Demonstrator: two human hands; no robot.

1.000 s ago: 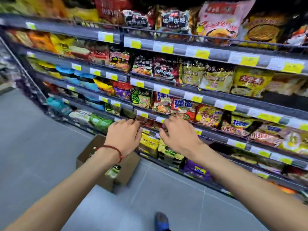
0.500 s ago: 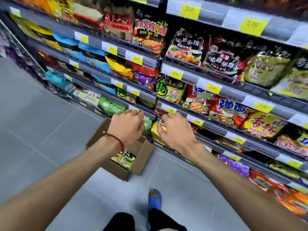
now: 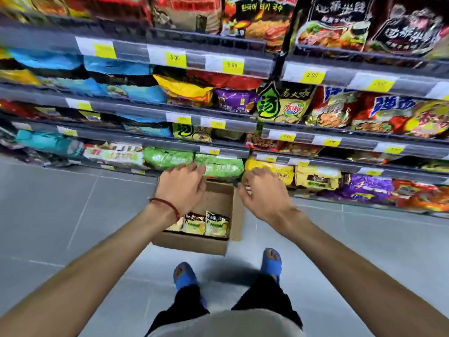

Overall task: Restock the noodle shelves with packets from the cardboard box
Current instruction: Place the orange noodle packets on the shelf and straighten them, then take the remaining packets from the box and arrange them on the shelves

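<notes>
Head view: cardboard box (image 3: 189, 246) holds noodle packets (image 3: 216, 223) along its near wall.

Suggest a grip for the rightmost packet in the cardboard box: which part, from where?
Pinch the rightmost packet at its dark top edge, coming straight down from above. It stands on end against the cardboard box near wall, with a neighbouring packet right beside it on its left, so only the top and far face look free.

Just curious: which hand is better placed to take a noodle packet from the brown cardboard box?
Likely the left hand: it hovers over the brown cardboard box; the right hand is off to its side.
</notes>
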